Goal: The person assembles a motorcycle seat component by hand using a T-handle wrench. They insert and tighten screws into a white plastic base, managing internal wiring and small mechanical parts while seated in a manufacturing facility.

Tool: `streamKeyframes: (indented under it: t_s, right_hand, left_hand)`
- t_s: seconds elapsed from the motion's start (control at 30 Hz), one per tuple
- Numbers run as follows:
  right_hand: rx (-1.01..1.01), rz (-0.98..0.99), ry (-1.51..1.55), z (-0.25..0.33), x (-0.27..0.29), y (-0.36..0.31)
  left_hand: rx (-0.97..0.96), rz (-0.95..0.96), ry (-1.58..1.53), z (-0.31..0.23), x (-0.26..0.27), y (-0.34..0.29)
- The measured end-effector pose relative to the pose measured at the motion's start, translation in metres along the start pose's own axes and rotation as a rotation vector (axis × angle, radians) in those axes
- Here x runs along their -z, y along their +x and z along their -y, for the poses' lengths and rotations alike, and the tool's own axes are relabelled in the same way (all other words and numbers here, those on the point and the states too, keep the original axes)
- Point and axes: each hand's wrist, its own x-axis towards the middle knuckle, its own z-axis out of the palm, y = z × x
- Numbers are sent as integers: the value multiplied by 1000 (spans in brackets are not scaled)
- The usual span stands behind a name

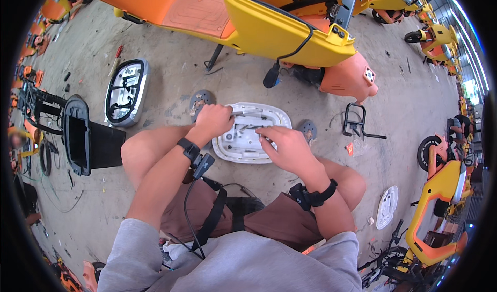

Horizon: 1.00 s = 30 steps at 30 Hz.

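A white rounded plastic pan, which looks like the underside of a scooter seat, lies on the floor between my feet. Metal pieces and ribs show inside it. My left hand is closed at the pan's upper left edge; its fingertips hide whatever is in them. Over the pan's right half is my right hand, thumb and fingers drawn together near a small dark piece. Whether that piece is held or lies in the pan cannot be made out.
A yellow and orange scooter body stands just ahead, a black cable hanging from it. To the left are a similar black-rimmed pan, a red-handled screwdriver and a black bin. A black metal bracket lies right.
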Motion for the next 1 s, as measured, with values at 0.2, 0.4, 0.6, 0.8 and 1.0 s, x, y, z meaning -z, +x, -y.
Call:
streamKeyframes:
  t_s: [0.2, 0.4, 0.6, 0.8, 1.0]
  right_hand:
    - [-9, 23, -66, 0, -10, 2]
    - [-98, 211, -148, -20, -37, -2]
    - [-87, 250, -197, -27, -51, -4]
    - [-111, 246, -240, -26, -51, 0]
    - [-88, 96, -266, -31, -51, 3]
  left_hand:
    - [-164, 30, 55, -13, -4, -8]
    - [-149, 113, 40, -29, -11, -18]
    - [-78, 105, -157, -31, -4, -19]
    - [-22, 10, -242, -30, 15, -21]
    - [-16, -148, -225, -23, 22, -22]
